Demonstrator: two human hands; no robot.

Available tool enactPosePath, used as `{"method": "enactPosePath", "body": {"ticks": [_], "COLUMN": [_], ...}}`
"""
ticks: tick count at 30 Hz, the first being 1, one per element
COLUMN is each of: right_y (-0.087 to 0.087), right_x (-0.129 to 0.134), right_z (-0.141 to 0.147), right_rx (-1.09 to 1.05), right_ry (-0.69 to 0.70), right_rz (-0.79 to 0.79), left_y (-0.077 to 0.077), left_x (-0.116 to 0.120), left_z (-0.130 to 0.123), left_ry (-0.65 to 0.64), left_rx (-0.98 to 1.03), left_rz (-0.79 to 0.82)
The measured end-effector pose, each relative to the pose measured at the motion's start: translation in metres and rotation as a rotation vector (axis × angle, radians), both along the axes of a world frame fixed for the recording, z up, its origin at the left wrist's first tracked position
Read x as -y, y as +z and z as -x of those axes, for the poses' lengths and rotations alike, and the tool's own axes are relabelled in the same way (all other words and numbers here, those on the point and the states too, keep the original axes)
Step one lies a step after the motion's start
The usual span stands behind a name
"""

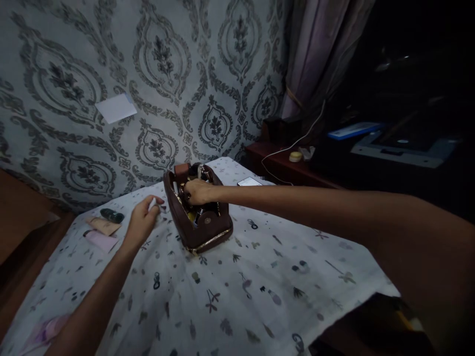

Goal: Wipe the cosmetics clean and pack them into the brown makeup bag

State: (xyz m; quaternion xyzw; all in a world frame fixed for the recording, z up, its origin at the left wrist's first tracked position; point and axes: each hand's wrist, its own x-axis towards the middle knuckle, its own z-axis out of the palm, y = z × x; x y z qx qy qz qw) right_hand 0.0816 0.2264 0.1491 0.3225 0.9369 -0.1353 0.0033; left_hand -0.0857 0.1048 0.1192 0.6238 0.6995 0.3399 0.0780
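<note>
A dark brown zip bag [178, 225] stands open on the patterned cloth, with several small items crowded inside it. My right hand [200, 192] reaches into the bag from the right, its fingers curled down among the contents; whatever they grip is hidden. To the left of the bag, my left hand [143, 217] is closed, pinching a small white object [152, 203] between thumb and fingers. Beyond that hand lie a dark green bottle [112, 215], a beige tube [103, 226] and a pink tube [100, 240].
A phone [249, 182] lies behind my right forearm. Past the bed-like surface, a reddish ledge [278, 160] carries a white cable [293, 144] and a small yellow round item [295, 156]. A pink-purple item [48, 330] is at the lower left. Patterned wallpaper [208, 74] rises behind.
</note>
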Motion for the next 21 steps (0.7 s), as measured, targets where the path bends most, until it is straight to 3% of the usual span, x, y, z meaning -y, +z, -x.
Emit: {"method": "enactPosePath", "body": {"ticks": [2, 5, 21], "right_y": [0.003, 0.005, 0.002], "right_x": [0.001, 0.002, 0.007], "right_z": [0.000, 0.000, -0.005], "right_rx": [0.014, 0.037, -0.005], "right_ry": [-0.011, -0.021, -0.036], "right_rz": [0.002, 0.006, -0.062], "left_y": [-0.017, -0.028, -0.047], "left_x": [0.002, 0.007, 0.014], "left_z": [-0.008, -0.022, -0.018], "left_ry": [0.008, -0.006, 0.016], "left_rx": [0.110, 0.188, 0.547], "left_rz": [0.001, -0.063, -0.094]}}
